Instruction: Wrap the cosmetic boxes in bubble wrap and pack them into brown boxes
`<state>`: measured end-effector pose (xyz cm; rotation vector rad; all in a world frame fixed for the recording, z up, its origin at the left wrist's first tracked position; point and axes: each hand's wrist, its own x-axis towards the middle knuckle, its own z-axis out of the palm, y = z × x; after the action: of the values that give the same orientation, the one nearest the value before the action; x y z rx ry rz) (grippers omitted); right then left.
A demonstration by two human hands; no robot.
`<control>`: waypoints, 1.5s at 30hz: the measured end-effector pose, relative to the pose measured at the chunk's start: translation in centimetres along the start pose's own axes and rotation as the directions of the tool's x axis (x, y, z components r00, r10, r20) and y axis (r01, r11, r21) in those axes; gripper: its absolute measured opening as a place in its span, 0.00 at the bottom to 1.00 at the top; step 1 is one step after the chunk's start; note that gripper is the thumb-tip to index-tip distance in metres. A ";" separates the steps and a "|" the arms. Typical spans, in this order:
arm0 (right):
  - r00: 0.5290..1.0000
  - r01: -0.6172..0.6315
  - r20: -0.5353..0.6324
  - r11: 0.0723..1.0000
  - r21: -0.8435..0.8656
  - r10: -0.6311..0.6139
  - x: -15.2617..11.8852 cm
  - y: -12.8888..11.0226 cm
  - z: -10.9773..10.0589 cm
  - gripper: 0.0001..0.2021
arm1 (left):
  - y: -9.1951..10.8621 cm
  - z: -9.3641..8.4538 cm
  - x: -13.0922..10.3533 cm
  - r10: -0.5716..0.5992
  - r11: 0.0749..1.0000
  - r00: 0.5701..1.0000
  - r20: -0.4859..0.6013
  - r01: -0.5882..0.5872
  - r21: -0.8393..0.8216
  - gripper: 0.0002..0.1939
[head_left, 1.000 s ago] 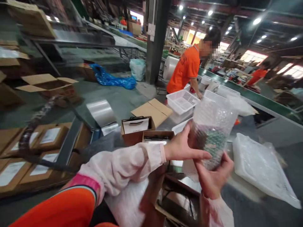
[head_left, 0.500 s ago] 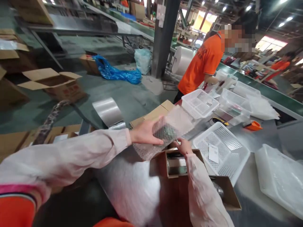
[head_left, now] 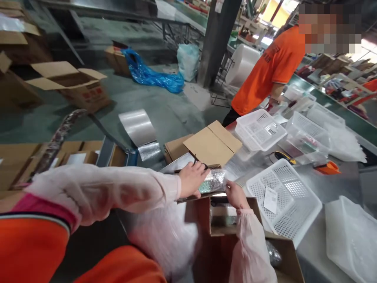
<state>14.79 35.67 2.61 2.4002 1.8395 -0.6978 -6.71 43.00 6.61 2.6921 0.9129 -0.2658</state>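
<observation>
A bubble-wrapped packet [head_left: 212, 181], greenish through the clear wrap, lies in a narrow open cardboard box at the table's edge. My left hand [head_left: 192, 180] is over its left part, fingers across the top and thumb on the near side. At the packet's right end, my right hand [head_left: 236, 195] pinches the wrap between thumb and fingers. Just below that hand stands an open carton [head_left: 239, 231] holding another wrapped item [head_left: 223, 214]. A second open carton [head_left: 287, 255] beside it holds a bubble-wrapped item [head_left: 273, 254], partly covered by my right sleeve.
Flat cardboard [head_left: 213, 143] lies beyond my hands. White perforated baskets [head_left: 308, 204] and an orange tape dispenser [head_left: 327, 168] are on the metal table to the right. A co-worker in an orange shirt [head_left: 266, 70] stands across. Clear plastic film [head_left: 165, 239] lies near my lap.
The bubble-wrapped packet has gone down from the air into the narrow box, with my left hand now over it. My right hand has moved slightly down and right. The view has tilted down.
</observation>
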 end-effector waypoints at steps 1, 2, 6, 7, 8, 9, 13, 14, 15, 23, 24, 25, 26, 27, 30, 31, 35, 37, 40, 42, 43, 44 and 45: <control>1.000 -0.008 0.021 1.000 -0.001 0.008 0.0 -0.1 -0.1 0.15 | 0.1 0.1 0.0 -0.014 1.000 1.000 0.007 0.014 0.024 0.51; 0.999 -0.011 0.038 1.000 -0.002 0.011 0.0 -0.1 -0.1 0.15 | 0.3 0.2 0.0 -0.044 0.998 0.998 0.032 0.043 0.034 0.51; 0.999 -0.004 0.044 1.000 -0.010 0.005 -0.1 -0.4 -0.4 0.16 | 1.0 0.2 -0.4 -0.128 0.991 0.981 0.148 0.131 -0.015 0.47; 0.999 0.003 0.041 1.000 -0.001 -0.003 -0.2 -0.4 -0.5 0.16 | 1.0 0.2 -0.6 -0.113 0.993 0.982 0.152 0.118 -0.029 0.43; 0.999 0.015 0.040 1.000 0.013 -0.015 -0.2 -0.4 -0.5 0.16 | 0.9 0.2 -0.7 -0.091 0.994 0.984 0.152 0.098 -0.042 0.39; 0.999 0.029 0.040 0.999 0.029 -0.030 -0.3 -0.5 -0.6 0.17 | 0.7 0.3 -0.8 -0.066 0.996 0.987 0.144 0.075 -0.056 0.37; 0.997 0.055 0.046 0.998 0.040 -0.057 -0.5 -0.6 -0.6 0.19 | -0.2 1.9 0.0 -0.070 0.993 0.983 0.172 0.085 -0.083 0.37; 0.998 0.048 0.051 0.999 0.024 -0.049 -0.6 -0.7 -0.6 0.20 | -0.4 2.6 0.4 -0.085 0.991 0.977 0.195 0.103 -0.085 0.38; 0.998 0.043 0.053 0.999 0.007 -0.043 -0.6 -0.7 -0.6 0.20 | -0.6 3.2 0.8 -0.100 0.989 0.972 0.210 0.120 -0.083 0.40; 1.000 0.009 0.030 0.998 -0.061 -0.007 -0.6 -1.6 -1.0 0.17 | 0.1 4.0 0.7 -0.116 0.992 0.978 0.175 0.123 -0.029 0.30; 0.999 0.007 0.036 0.998 -0.066 -0.005 -0.7 -1.8 -1.0 0.17 | 0.4 3.6 0.4 -0.111 0.993 0.980 0.162 0.117 -0.025 0.25; 0.999 0.004 0.039 0.998 -0.068 -0.001 -0.8 -1.9 -1.0 0.16 | 0.6 3.2 0.2 -0.113 0.993 0.984 0.135 0.116 -0.016 0.21; 0.999 0.001 0.037 0.998 -0.068 0.002 -0.9 -2.0 -1.0 0.16 | 0.8 3.0 0.0 -0.118 0.993 0.988 0.102 0.119 -0.005 0.19; 0.999 -0.002 0.032 0.998 -0.068 0.005 -1.0 -2.0 -1.0 0.17 | 0.8 2.8 0.0 -0.128 0.992 0.989 0.077 0.128 0.005 0.19; 0.999 -0.001 0.034 0.997 -0.072 0.004 -1.1 -2.1 -1.1 0.16 | 0.6 3.1 0.4 -0.164 0.986 0.982 0.094 0.164 0.003 0.22; 0.999 0.006 0.037 0.997 -0.075 -0.003 -1.1 -2.0 -1.1 0.16 | 0.5 3.3 0.6 -0.158 0.987 0.980 0.124 0.159 -0.004 0.26; 0.998 0.031 0.059 0.996 -0.088 -0.026 -0.7 -1.7 -1.1 0.16 | 1.1 3.0 0.9 -0.052 0.998 0.982 0.180 0.048 0.027 0.25; 0.998 0.016 0.058 0.996 -0.083 -0.012 -0.4 -1.7 -0.9 0.16 | 1.5 2.3 0.8 0.030 1.000 0.979 0.201 -0.029 -0.005 0.15; 0.998 -0.037 0.043 0.999 -0.038 0.038 -0.9 -2.4 -0.9 0.17 | 1.6 1.3 0.7 0.080 0.992 0.986 0.149 -0.064 -0.111 0.16; 0.997 -0.076 -0.012 0.997 0.013 0.076 -2.3 -3.0 -1.1 0.17 | 1.1 1.3 0.8 0.041 0.992 0.994 0.105 -0.029 -0.119 0.21; 0.994 -0.082 -0.073 0.996 0.034 0.085 -3.3 -3.3 -1.2 0.18 | 0.8 1.5 0.9 0.031 0.994 0.995 0.092 -0.021 -0.107 0.23; 0.986 -0.068 -0.149 0.997 0.045 0.074 -4.5 -3.5 -1.3 0.20 | 0.5 1.8 1.0 0.038 0.995 0.995 0.092 -0.029 -0.096 0.23; 0.975 -0.039 -0.219 0.998 0.046 0.048 -5.7 -3.7 -1.2 0.20 | 0.2 2.2 1.0 0.080 0.993 0.989 0.127 -0.067 -0.099 0.21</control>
<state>10.69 31.91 6.69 2.6309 1.8568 -0.4875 -6.00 42.65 4.35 2.5813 0.7665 -0.3684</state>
